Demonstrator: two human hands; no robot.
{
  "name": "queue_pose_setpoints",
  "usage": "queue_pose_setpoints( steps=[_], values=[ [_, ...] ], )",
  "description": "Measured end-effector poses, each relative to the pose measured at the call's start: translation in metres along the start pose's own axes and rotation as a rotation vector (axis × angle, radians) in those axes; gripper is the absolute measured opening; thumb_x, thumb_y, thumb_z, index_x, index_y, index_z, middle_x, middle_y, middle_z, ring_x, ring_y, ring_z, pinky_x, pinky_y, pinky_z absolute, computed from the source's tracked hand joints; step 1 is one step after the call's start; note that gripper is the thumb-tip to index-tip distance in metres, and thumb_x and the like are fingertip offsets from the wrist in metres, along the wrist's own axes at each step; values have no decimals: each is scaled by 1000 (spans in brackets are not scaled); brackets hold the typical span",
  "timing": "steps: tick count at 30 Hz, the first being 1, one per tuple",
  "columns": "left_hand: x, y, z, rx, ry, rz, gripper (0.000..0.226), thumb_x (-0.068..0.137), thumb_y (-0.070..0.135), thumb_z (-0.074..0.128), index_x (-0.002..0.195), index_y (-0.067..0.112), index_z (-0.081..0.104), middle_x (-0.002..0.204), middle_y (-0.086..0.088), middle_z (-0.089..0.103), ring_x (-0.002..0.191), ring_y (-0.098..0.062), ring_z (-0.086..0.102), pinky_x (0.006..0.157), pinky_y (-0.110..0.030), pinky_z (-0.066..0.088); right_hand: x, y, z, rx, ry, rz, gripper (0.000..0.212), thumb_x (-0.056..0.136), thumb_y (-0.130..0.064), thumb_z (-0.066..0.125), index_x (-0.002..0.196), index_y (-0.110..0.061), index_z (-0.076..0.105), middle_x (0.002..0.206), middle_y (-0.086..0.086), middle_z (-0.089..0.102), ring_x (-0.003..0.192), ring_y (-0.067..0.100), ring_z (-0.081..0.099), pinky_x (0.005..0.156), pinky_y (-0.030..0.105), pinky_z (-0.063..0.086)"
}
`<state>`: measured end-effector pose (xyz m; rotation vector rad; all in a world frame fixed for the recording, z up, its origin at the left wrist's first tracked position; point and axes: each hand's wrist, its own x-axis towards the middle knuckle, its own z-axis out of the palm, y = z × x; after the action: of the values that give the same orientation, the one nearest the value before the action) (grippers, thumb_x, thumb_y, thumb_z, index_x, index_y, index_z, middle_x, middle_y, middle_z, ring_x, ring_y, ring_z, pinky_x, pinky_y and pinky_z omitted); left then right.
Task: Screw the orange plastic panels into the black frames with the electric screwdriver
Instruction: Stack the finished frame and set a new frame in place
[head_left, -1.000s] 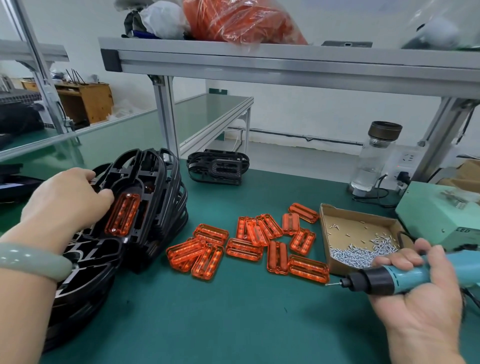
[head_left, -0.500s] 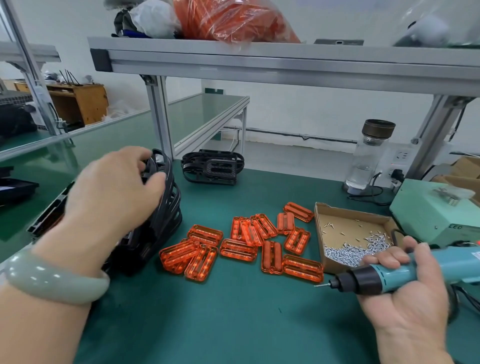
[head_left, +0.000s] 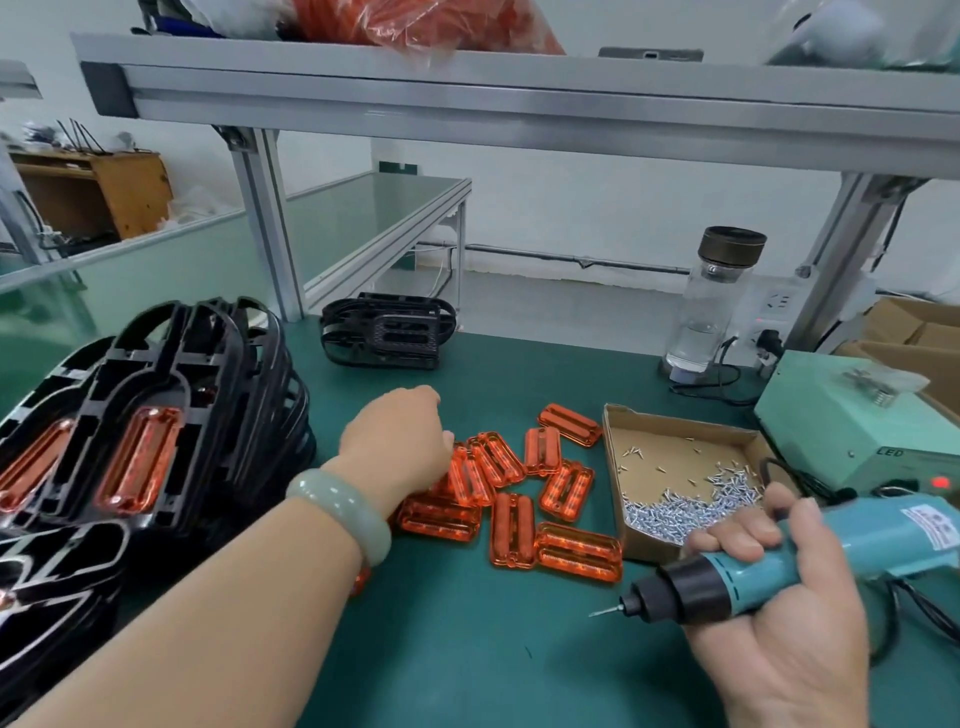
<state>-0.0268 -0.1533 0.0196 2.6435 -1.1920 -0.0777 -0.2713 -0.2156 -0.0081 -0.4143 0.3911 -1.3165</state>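
Several loose orange panels (head_left: 566, 488) lie scattered mid-table on the green mat. My left hand (head_left: 397, 441) reaches down onto the left side of that pile; its fingers are hidden under its back. My right hand (head_left: 779, 639) grips the teal electric screwdriver (head_left: 753, 566) at the front right, bit pointing left above the mat. A leaning stack of black frames (head_left: 208, 374) stands at the left, and its front frame carries an orange panel (head_left: 137, 460). A smaller stack of black frames (head_left: 387, 335) sits at the back.
A cardboard box (head_left: 670, 447) of small screws lies right of the panels. Behind it stand a clear bottle (head_left: 711, 306) and a green power unit (head_left: 841, 431) with cables. An aluminium shelf (head_left: 519, 98) spans overhead on an upright post (head_left: 265, 223).
My left hand left the black frame stack and moved right onto the orange panel pile. The right hand keeps holding the screwdriver in about the same place.
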Motion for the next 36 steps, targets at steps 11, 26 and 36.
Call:
queue_pose_setpoints(
  steps=[11,26,36],
  values=[
    [89,-18,36,-12,16,-148,46,93,16,48,137,11,33,141,-7,36,129,-31,31,100,-41,36,18,8,-17,120,-155,170,41,96,-38,43,95,-8,70,74,3,56,60,15,60,70,39,55],
    [120,-33,37,281,92,-119,43,85,3,43,120,22,59,122,-9,49,117,-31,37,101,-37,29,14,3,-27,182,-222,494,54,107,-33,19,138,1,48,118,32,57,112,42,53,104,41,20],
    [86,-18,28,399,33,22,32,91,16,46,116,31,60,119,-2,56,117,-27,40,107,-43,23,19,10,-19,317,-295,369,38,98,-30,47,108,-3,70,87,17,67,80,27,66,86,45,48]
  ],
)
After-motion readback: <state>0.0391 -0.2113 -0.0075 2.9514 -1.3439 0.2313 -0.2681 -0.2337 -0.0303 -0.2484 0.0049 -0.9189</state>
